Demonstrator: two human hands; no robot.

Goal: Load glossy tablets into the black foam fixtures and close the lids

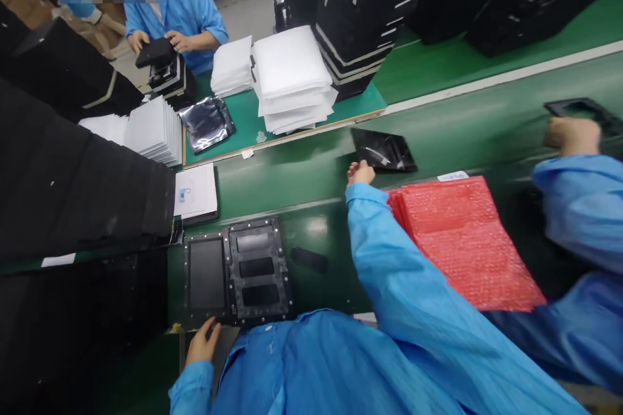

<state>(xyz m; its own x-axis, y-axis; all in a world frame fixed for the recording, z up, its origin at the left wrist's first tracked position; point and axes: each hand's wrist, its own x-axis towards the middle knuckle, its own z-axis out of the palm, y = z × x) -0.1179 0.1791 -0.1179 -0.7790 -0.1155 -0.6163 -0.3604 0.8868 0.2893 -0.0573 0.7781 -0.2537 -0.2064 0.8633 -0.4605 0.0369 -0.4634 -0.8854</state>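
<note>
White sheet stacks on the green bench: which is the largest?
The tall stack in the middle of the green mat, against the black trays: wider and higher than the smaller stack just left of it and the fanned stack further left.

View: one head-worn camera, looking from above the person's pale-blue cloth smock (316, 369)
Facing: forward and down across a long green conveyor worktop (302, 175)
Nearness: close, with the person's left hand (203, 341) and right hand (361, 172) in frame
</note>
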